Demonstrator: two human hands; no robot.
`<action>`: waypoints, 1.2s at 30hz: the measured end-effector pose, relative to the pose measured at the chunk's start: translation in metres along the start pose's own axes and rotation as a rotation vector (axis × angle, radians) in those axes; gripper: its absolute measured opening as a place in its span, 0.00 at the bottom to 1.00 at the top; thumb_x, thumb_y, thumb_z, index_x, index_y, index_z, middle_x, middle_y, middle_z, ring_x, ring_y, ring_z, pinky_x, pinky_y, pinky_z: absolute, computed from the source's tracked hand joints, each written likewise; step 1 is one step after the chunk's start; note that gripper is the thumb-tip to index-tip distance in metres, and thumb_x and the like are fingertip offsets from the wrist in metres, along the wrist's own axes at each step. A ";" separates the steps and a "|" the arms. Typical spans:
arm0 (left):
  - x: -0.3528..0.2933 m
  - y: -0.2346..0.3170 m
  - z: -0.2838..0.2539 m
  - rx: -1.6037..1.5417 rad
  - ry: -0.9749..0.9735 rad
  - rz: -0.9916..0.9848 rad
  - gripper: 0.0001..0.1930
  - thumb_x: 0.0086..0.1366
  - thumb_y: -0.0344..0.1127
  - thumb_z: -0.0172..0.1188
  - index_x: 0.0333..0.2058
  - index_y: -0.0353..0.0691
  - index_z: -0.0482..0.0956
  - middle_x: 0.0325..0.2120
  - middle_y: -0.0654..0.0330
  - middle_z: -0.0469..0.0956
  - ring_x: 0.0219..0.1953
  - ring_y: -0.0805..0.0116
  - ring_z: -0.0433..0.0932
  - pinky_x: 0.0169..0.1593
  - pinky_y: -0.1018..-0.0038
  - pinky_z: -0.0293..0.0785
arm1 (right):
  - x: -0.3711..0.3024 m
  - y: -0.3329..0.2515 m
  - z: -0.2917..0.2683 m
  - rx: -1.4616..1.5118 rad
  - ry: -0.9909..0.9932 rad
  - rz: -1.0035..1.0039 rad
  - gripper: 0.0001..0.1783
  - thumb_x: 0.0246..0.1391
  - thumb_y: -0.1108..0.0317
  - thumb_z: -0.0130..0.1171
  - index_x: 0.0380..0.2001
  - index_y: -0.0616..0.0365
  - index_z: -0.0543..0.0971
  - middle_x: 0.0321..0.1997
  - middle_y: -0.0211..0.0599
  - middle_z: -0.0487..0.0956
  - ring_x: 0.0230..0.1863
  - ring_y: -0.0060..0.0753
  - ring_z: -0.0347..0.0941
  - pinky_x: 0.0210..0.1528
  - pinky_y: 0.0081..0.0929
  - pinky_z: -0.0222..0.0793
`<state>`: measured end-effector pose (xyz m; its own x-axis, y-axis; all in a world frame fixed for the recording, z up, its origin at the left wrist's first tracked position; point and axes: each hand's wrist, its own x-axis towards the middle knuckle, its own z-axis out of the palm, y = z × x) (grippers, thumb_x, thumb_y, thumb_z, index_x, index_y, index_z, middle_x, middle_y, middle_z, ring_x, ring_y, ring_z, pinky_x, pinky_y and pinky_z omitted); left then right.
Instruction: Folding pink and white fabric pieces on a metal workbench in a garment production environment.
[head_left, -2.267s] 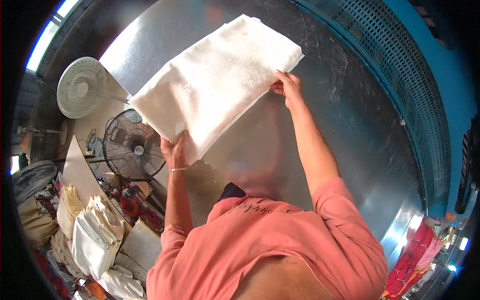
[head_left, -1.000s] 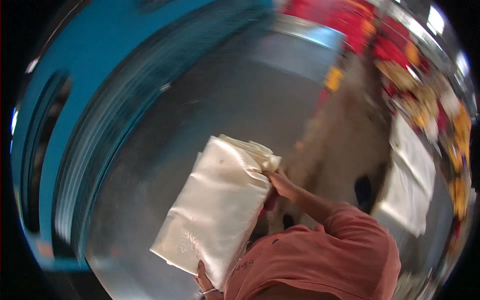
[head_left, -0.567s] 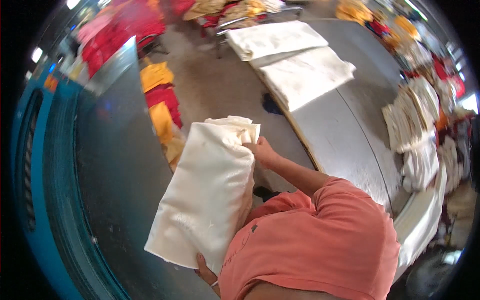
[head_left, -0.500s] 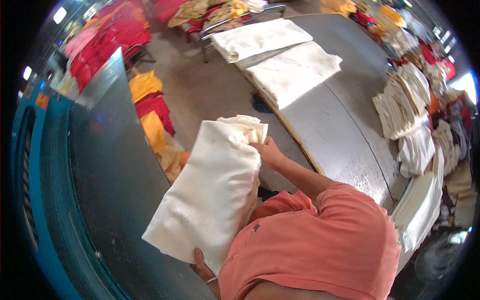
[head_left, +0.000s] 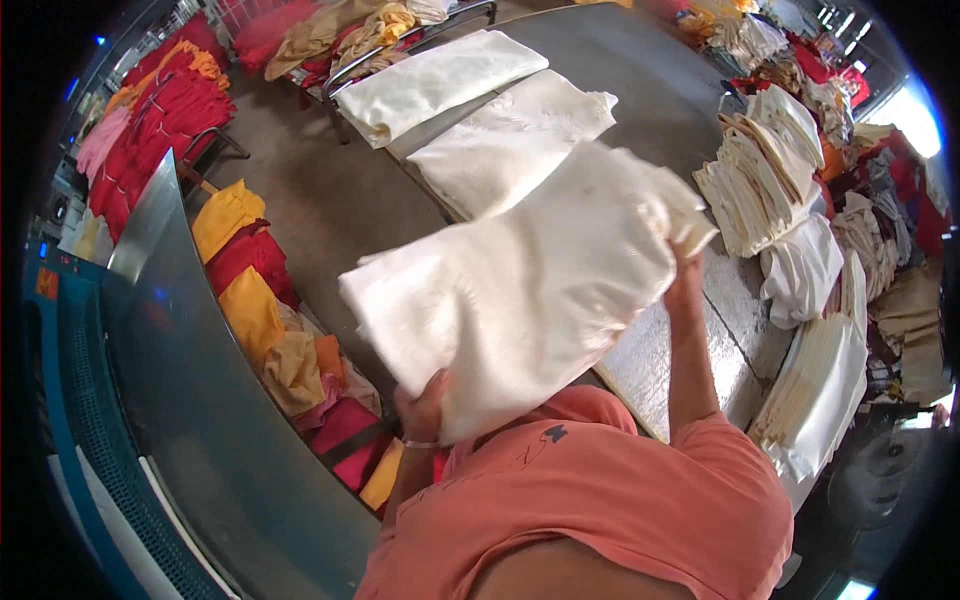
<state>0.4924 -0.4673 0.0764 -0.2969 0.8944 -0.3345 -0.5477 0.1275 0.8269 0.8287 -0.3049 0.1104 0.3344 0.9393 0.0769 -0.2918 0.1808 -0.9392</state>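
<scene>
A folded white cloth (head_left: pixel 530 285) is stretched between my two hands in front of my body. My left hand (head_left: pixel 425 405) grips its near left edge, thumb on top. At its right end my right hand (head_left: pixel 688 262) clasps the gathered folds, its fingers partly hidden by the fabric. The cloth's far side overlaps the grey table in view. Past it, another folded white cloth (head_left: pixel 500 140) lies on the grey table (head_left: pixel 640 75), beside a second folded white cloth (head_left: pixel 440 80) at the far left edge.
Stacks of folded cream cloths (head_left: pixel 755 180) line the table's right side. To my left runs a dark metal surface (head_left: pixel 220 400) of a blue machine (head_left: pixel 90 350). Yellow and red cloths (head_left: pixel 250 310) are piled alongside it. Red bundles (head_left: pixel 165 130) stand farther back.
The cloth has swung to the right, from above the dark metal surface to the grey table. My right hand has moved right and the left hand has come up; the cloth is spread wider.
</scene>
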 end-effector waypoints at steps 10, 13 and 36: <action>0.171 -0.167 0.099 0.228 0.031 -0.332 0.16 0.50 0.35 0.64 0.35 0.31 0.76 0.28 0.62 0.77 0.28 0.74 0.74 0.31 0.77 0.71 | 0.140 0.144 -0.192 -0.317 0.343 0.388 0.23 0.48 0.68 0.53 0.49 0.63 0.66 0.41 0.40 0.74 0.37 0.31 0.73 0.35 0.27 0.72; 0.190 -0.180 0.073 0.276 0.100 -0.259 0.14 0.51 0.34 0.64 0.35 0.32 0.77 0.28 0.61 0.77 0.28 0.73 0.74 0.31 0.76 0.71 | 0.145 0.150 -0.160 0.016 0.265 0.475 0.25 0.46 0.69 0.54 0.50 0.64 0.65 0.43 0.42 0.73 0.41 0.35 0.73 0.37 0.28 0.72; 0.189 -0.193 0.052 0.492 -0.134 -0.075 0.31 0.57 0.46 0.56 0.53 0.33 0.58 0.34 0.54 0.75 0.33 0.69 0.73 0.39 0.75 0.70 | 0.260 0.158 -0.151 -0.927 0.202 -0.262 0.22 0.57 0.58 0.44 0.46 0.66 0.68 0.45 0.40 0.71 0.45 0.30 0.64 0.49 0.28 0.60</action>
<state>0.5831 -0.3007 -0.1225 -0.1503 0.9182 -0.3666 -0.1211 0.3509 0.9285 1.0050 -0.0759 -0.0679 0.4601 0.8190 0.3428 0.6030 -0.0048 -0.7977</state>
